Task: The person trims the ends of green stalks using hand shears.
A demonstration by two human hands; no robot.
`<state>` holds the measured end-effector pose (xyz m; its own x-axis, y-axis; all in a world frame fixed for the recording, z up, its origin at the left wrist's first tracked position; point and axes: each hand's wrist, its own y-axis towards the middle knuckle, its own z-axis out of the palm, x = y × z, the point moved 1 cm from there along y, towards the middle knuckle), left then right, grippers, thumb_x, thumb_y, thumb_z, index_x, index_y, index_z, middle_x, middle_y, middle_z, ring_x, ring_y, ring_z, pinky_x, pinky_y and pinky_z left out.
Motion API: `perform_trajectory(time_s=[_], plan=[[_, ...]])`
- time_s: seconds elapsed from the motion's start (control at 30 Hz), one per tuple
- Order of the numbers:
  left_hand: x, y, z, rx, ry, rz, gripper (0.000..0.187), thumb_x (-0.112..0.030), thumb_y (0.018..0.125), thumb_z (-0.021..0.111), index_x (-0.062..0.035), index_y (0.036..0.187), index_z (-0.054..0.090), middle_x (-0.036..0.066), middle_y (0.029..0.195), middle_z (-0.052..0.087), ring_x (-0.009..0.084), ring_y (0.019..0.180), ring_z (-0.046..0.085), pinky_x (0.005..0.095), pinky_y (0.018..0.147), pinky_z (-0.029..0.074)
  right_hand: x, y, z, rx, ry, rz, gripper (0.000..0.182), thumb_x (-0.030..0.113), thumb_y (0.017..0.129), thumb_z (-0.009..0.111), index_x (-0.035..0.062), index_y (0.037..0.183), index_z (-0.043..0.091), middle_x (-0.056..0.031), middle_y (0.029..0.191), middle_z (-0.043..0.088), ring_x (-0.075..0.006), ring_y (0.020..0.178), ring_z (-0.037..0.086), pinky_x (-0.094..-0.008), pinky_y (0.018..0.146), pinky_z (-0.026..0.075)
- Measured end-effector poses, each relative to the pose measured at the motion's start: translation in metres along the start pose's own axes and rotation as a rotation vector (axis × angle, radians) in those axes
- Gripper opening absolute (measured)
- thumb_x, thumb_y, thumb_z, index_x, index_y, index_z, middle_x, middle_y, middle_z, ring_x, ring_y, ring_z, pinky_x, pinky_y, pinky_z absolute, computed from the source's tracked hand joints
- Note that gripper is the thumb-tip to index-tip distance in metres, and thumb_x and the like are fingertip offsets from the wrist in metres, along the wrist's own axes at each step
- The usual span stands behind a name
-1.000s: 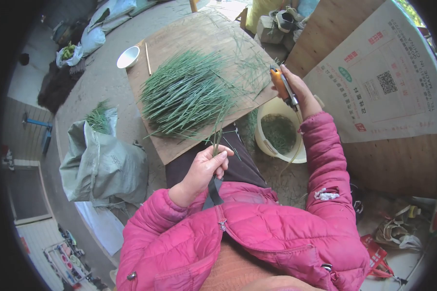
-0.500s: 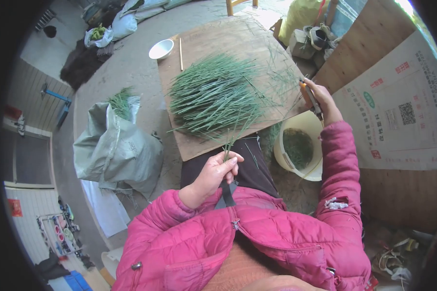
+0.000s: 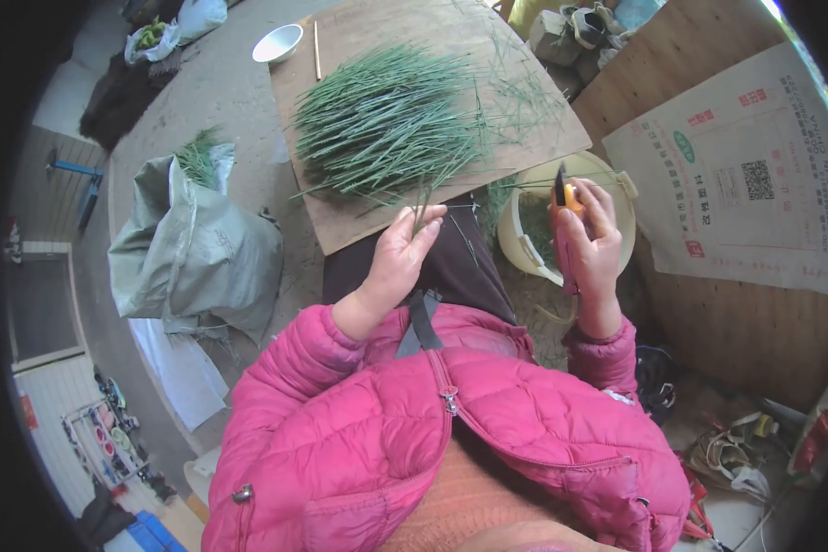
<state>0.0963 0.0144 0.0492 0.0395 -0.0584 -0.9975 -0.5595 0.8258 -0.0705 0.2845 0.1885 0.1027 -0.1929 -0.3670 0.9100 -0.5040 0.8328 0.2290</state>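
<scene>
A large pile of long green stems (image 3: 386, 124) lies on the wooden board (image 3: 345, 225). At the board's near edge, my left hand (image 3: 400, 253) pinches a few green stems between thumb and fingers. My right hand (image 3: 593, 244) is closed around pruning shears (image 3: 566, 235) with an orange part and a dark blade pointing up. The shears are over the near side of a cream bucket (image 3: 627, 225), which has green pieces inside. Thin stems stretch across the bucket's top near the blade.
A white bowl (image 3: 278, 43) and a thin stick (image 3: 317, 51) are at the board's far left. A grey-green woven sack (image 3: 202, 248) with stems stands on the left. On the right, a printed white sheet (image 3: 731, 170) covers part of a wooden panel (image 3: 745, 317).
My right hand has come inward and down with the shears, from beside the board's corner to in front of the bucket. My left hand has risen slightly, and the view has shifted.
</scene>
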Motion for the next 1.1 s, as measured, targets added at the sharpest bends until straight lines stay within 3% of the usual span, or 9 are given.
perform_trajectory(time_s=[0.2, 0.4, 0.5, 0.6, 0.7, 0.8, 0.9, 0.97, 1.1], plan=[[-0.012, -0.014, -0.014, -0.053, 0.018, 0.056, 0.025, -0.015, 0.098, 0.052, -0.0032, 0.119, 0.06, 0.006, 0.114, 0.059, 0.0187, 0.112, 0.057, 0.0304, 0.103, 0.044, 0.008, -0.011, -0.012, -0.215, -0.357, -0.289, 0.046, 0.026, 0.086, 0.072, -0.0001, 0.122, 0.061, -0.0125, 0.124, 0.054, -0.0253, 0.116, 0.053, -0.0351, 0.099, 0.046], [-0.025, -0.025, -0.001, 0.117, 0.05, 0.148, 0.029, -0.008, 0.098, 0.05, 0.0006, 0.126, 0.054, 0.01, 0.122, 0.054, 0.02, 0.119, 0.052, 0.031, 0.108, 0.038, 0.034, -0.033, 0.016, 0.144, 0.143, 0.039, 0.034, 0.016, 0.087, 0.057, -0.0006, 0.116, 0.065, -0.0142, 0.127, 0.054, -0.0233, 0.121, 0.049, -0.0368, 0.105, 0.037], [-0.019, -0.033, -0.006, 0.195, -0.068, -0.108, 0.035, -0.018, 0.099, 0.05, -0.0039, 0.131, 0.053, 0.009, 0.112, 0.059, 0.0142, 0.09, 0.06, 0.0261, 0.092, 0.046, 0.03, -0.039, 0.037, 0.292, 0.27, 0.066, 0.042, 0.028, 0.088, 0.061, 0.0008, 0.12, 0.063, -0.0145, 0.129, 0.053, -0.0234, 0.123, 0.046, -0.0384, 0.106, 0.034], [-0.018, -0.042, -0.017, 0.188, -0.114, -0.3, 0.032, -0.02, 0.098, 0.052, -0.0089, 0.128, 0.055, 0.007, 0.084, 0.059, 0.0081, 0.055, 0.043, 0.0187, 0.056, 0.039, 0.027, -0.038, 0.048, 0.343, 0.307, 0.099, 0.044, 0.031, 0.088, 0.063, 0.0024, 0.121, 0.063, -0.0141, 0.129, 0.054, -0.0223, 0.123, 0.047, -0.0373, 0.105, 0.035], [-0.022, -0.047, -0.03, 0.131, -0.165, -0.394, 0.026, -0.018, 0.095, 0.055, -0.0116, 0.12, 0.06, 0.003, 0.072, 0.052, 0.006, 0.053, 0.036, 0.0181, 0.049, 0.032, 0.022, -0.037, 0.048, 0.437, 0.259, 0.037, 0.044, 0.026, 0.09, 0.053, 0.0026, 0.126, 0.059, -0.0144, 0.132, 0.052, -0.0235, 0.127, 0.043, -0.0392, 0.108, 0.032], [-0.022, -0.051, -0.042, 0.068, -0.258, -0.401, 0.026, -0.015, 0.095, 0.056, -0.0092, 0.12, 0.06, 0.002, 0.07, 0.053, 0.0043, 0.05, 0.031, 0.0178, 0.045, 0.024, 0.002, -0.041, 0.043, 0.541, 0.312, 0.055, 0.062, 0.037, 0.086, 0.063, -0.0015, 0.133, 0.049, -0.0115, 0.133, 0.046, -0.0218, 0.116, 0.051, -0.042, 0.094, 0.049], [-0.023, -0.055, -0.046, 0.054, -0.277, -0.416, 0.027, -0.016, 0.095, 0.057, -0.0094, 0.12, 0.059, 0.003, 0.07, 0.053, 0.0036, 0.048, 0.027, 0.0174, 0.043, 0.021, 0.003, -0.047, 0.038, 0.635, 0.285, 0.172, 0.059, 0.028, 0.086, 0.065, -0.0025, 0.134, 0.047, -0.0144, 0.122, 0.054, -0.0276, 0.11, 0.059, -0.0423, 0.083, 0.057], [-0.026, -0.055, -0.045, 0.06, -0.248, -0.409, 0.026, -0.018, 0.095, 0.057, -0.0102, 0.12, 0.06, 0.001, 0.07, 0.052, 0.0033, 0.05, 0.028, 0.0167, 0.045, 0.023, 0.019, -0.048, 0.041, 0.664, 0.209, 0.232, 0.057, 0.029, 0.083, 0.067, 0.0033, 0.132, 0.054, -0.0118, 0.12, 0.059, -0.0219, 0.109, 0.057, -0.0362, 0.093, 0.046], [-0.032, -0.057, -0.043, 0.067, -0.201, -0.396, 0.025, -0.019, 0.095, 0.057, -0.0116, 0.118, 0.061, 0.0, 0.07, 0.052, 0.0035, 0.051, 0.029, 0.0166, 0.045, 0.025, 0.025, -0.049, 0.046, 0.686, 0.143, 0.246, 0.057, 0.029, 0.08, 0.069, 0.0071, 0.131, 0.056, -0.0105, 0.127, 0.059, -0.0195, 0.116, 0.053, -0.0347, 0.103, 0.038]])
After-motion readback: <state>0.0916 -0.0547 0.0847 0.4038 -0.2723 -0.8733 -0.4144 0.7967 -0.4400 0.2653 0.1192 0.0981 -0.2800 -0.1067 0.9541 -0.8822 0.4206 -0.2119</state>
